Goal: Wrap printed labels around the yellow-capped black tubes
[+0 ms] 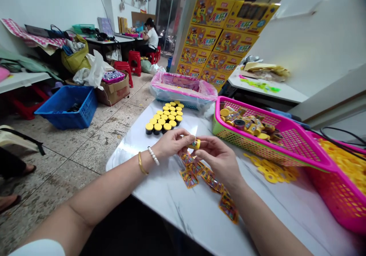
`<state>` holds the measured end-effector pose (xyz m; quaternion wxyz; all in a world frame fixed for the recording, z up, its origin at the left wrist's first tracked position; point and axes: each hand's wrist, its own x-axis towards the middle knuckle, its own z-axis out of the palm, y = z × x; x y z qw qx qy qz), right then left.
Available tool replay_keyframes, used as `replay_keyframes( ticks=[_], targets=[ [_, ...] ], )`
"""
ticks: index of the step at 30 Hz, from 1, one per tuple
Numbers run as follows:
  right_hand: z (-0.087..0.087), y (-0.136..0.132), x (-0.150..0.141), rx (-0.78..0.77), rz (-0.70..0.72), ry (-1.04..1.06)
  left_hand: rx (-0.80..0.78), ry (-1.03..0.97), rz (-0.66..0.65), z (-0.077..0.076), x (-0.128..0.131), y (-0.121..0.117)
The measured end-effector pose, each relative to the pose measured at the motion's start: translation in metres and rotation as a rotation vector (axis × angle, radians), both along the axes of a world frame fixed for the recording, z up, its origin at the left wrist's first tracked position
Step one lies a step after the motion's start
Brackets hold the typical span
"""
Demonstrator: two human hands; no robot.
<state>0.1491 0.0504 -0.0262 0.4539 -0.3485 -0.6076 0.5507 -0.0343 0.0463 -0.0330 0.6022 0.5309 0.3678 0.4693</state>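
Between my two hands, over the near part of the white marbled table (pixel 174 202), is a small yellow tub (pixel 195 144) with a printed label. My left hand (pixel 173 142) pinches it between thumb and fingers. The curved fingers of my right hand (pixel 219 159) close on its right end and partly hide it. Below the hands lie several orange printed packets (pixel 189 177), spread toward my right forearm. Beyond my left hand, small black tubs with yellow lids (pixel 158 127) stand upright in close rows.
A pink-and-green basket (pixel 300 149) of yellow tubs stands right, beside yellow rings (pixel 270 174) and a pink basket (pixel 328 195) of yellow pieces. A plastic-lined basket (pixel 183 88) and stacked yellow boxes (pixel 206 37) are behind. A blue crate (pixel 68 109) is on the floor; a person (pixel 151 37) sits far back.
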Motion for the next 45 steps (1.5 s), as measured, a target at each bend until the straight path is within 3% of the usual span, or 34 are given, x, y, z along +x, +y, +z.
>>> replay_keyframes(
  ticks=[3,6,9,13,18,23,25,29,36,40,45],
  targets=[
    [0.000,-0.007,-0.004,0.047,-0.116,-0.025,0.026,-0.035,0.006,0.002,0.001,-0.002],
    [0.003,-0.013,-0.009,-0.083,-0.146,-0.021,0.143,-0.075,0.021,0.006,0.001,-0.003],
    [0.005,-0.012,-0.011,-0.272,-0.076,0.019,0.192,-0.061,0.045,0.006,0.001,-0.003],
    [0.006,-0.002,-0.006,-0.382,0.068,-0.025,0.037,-0.007,0.004,-0.002,0.003,-0.002],
    [0.005,0.005,0.003,-0.195,0.058,-0.041,-0.154,-0.001,0.021,-0.008,0.006,-0.002],
    [0.000,0.002,0.005,-0.041,-0.074,0.054,-0.318,-0.182,-0.120,-0.001,0.001,-0.001],
    [-0.001,0.002,0.004,-0.027,-0.105,0.074,-0.334,-0.223,-0.151,0.001,0.000,0.000],
    [0.000,-0.001,0.002,0.015,-0.035,-0.029,-0.386,-0.167,-0.099,0.000,0.002,0.001],
    [-0.009,-0.010,-0.005,0.575,-0.252,-0.289,-0.496,0.000,0.000,0.003,0.006,0.001],
    [-0.009,-0.012,-0.005,0.652,-0.214,-0.387,-0.520,0.071,0.026,0.008,0.006,-0.002],
    [-0.007,-0.018,-0.009,0.772,-0.157,-0.443,-0.477,0.012,0.014,0.002,0.008,-0.004]
  ],
)
